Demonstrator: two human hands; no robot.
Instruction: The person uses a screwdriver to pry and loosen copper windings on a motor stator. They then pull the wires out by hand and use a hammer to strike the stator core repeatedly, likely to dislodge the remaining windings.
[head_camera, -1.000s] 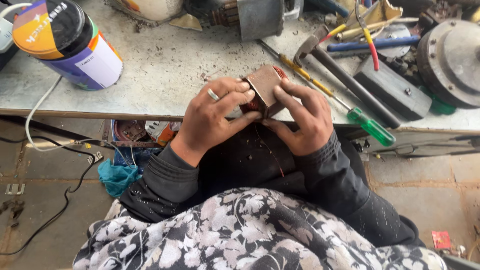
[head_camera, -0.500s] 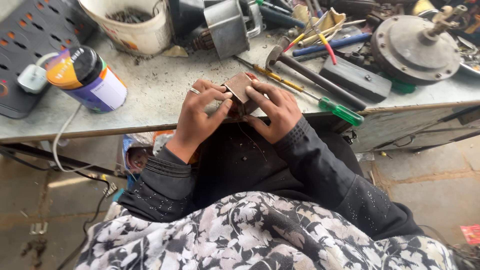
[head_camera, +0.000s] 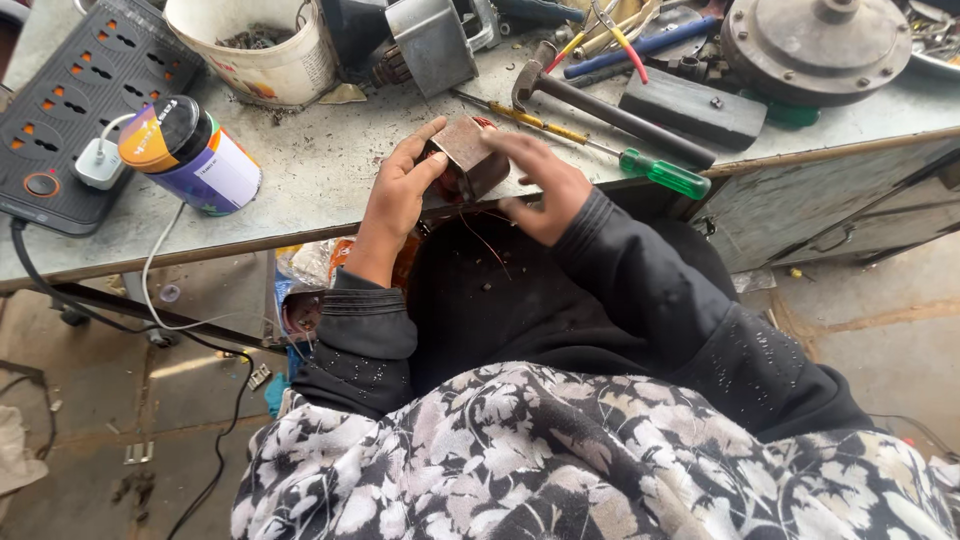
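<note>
My left hand (head_camera: 398, 192) grips a small brown block-shaped part (head_camera: 468, 152) with reddish copper wire on it, held over the front edge of the grey workbench (head_camera: 320, 170). My right hand (head_camera: 545, 182) rests against the part's right side, fingers spread and partly lifted off it. Thin wire strands (head_camera: 480, 235) hang from the part toward my dark lap. Both arms wear black sleeves.
On the bench: a lidded tin with an orange and purple label (head_camera: 190, 152), a black power strip (head_camera: 70, 110) with a white plug, a white bucket (head_camera: 255, 45), a hammer (head_camera: 600, 105), a green-handled screwdriver (head_camera: 655, 170), a round metal motor housing (head_camera: 815, 45) and pliers (head_camera: 610, 30).
The camera view has shifted, showing more of the bench. My right hand's fingers have loosened from the part and spread; my left hand keeps its grip.
</note>
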